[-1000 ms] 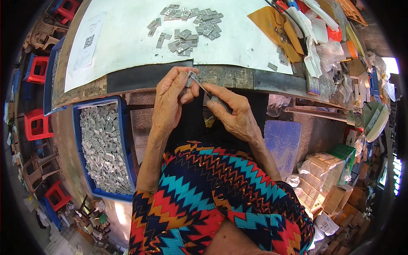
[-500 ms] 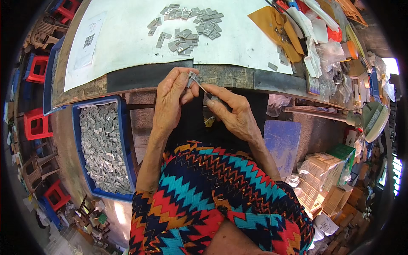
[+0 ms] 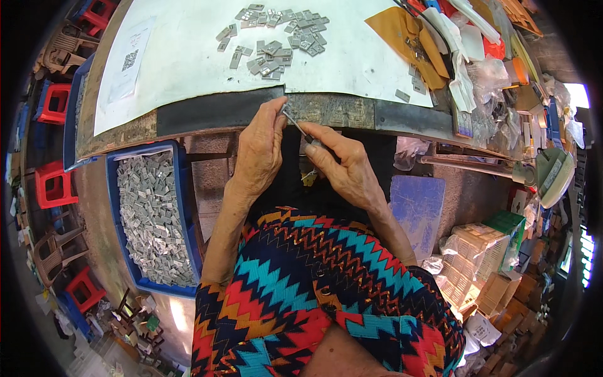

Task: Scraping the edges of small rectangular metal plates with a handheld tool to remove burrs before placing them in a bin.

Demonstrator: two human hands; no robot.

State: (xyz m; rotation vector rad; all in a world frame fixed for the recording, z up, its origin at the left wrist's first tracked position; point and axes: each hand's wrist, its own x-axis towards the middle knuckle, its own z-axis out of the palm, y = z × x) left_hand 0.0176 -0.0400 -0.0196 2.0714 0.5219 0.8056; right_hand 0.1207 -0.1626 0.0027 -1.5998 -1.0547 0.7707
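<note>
My left hand point(image 3: 259, 149) is closed near the table's front edge, pinching a small grey rectangular piece point(image 3: 286, 108) between thumb and fingers; most of it is hidden. In my right hand point(image 3: 344, 160) is a slim metal-shafted hand tool point(image 3: 294, 121) with a dark handle, its tip touching or very close to the piece. The exact kind of tool cannot be made out. Beyond both hands, a loose cluster of similar grey pieces point(image 3: 271, 58) lies on the white sheet point(image 3: 188, 63) covering the table.
A blue bin point(image 3: 114, 207) full of grey pieces stands left of my legs. At the table's right lie brown paper point(image 3: 392, 34), plastic bags and tools. A lamp point(image 3: 553, 179) juts out at the right, above plastic baskets point(image 3: 471, 257). Red stools point(image 3: 55, 182) stand far left.
My left hand has turned, its fingers now more upright, and the grey piece is tilted and more hidden. My right hand and the tool have shifted only slightly.
</note>
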